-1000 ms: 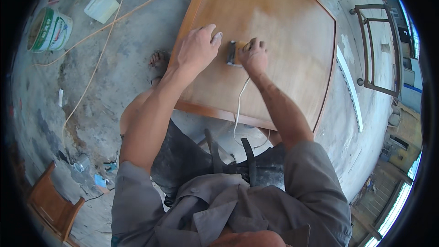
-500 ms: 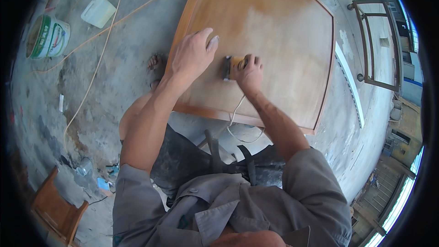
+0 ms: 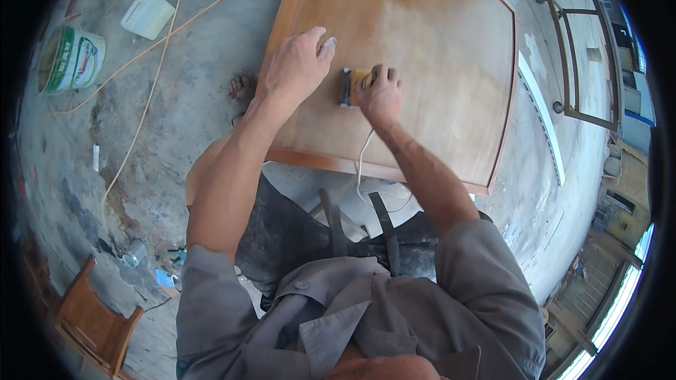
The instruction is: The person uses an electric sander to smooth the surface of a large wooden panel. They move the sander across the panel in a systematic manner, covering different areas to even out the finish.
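A wide brown wooden panel [image 3: 429, 49] with a raised rim lies in front of me. My right hand [image 3: 380, 95] is closed over the top of a yellow and black electric sander [image 3: 360, 79], which rests on the panel near its middle. A pale cord [image 3: 363, 158] runs from under that hand over the panel's near edge. My left hand [image 3: 299, 63] is over the panel's left side, left of the sander, with the thumb apart from the fingers and nothing visible in it. Whether it touches the wood I cannot tell.
On the floor at left are a white and green bucket [image 3: 83, 60], a whitish jug [image 3: 148, 14] and long hoses or cables [image 3: 151, 91]. A wooden chair [image 3: 95, 320] stands at lower left. To the right are a white strip [image 3: 542, 116] and a wheeled metal frame [image 3: 567, 56].
The sander and my right hand have shifted slightly away from me and left. The cord's loop has straightened. My left hand stays over the panel's left side, and the whole view has moved a little.
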{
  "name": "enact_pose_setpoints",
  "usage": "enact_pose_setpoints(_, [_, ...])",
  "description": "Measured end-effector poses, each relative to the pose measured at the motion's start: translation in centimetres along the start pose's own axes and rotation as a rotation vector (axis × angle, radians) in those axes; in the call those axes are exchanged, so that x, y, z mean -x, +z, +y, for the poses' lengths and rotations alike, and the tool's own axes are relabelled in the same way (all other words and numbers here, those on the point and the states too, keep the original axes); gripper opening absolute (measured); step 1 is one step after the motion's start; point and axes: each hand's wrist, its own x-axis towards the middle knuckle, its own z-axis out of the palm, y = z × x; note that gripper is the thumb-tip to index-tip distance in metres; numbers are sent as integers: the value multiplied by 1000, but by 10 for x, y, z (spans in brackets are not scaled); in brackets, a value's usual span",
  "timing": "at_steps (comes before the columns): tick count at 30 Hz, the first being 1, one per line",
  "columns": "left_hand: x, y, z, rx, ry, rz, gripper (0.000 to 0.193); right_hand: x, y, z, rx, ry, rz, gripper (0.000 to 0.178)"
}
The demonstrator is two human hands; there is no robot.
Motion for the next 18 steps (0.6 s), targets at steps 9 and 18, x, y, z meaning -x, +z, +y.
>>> enact_pose_setpoints(9, [18,-7,11,19,1,-44,40,47,0,1,-17,-46,22,46])
enact_pose_setpoints(18, [20,-18,18,26,-13,-25,39,-87,-2,0,38,54,32,53])
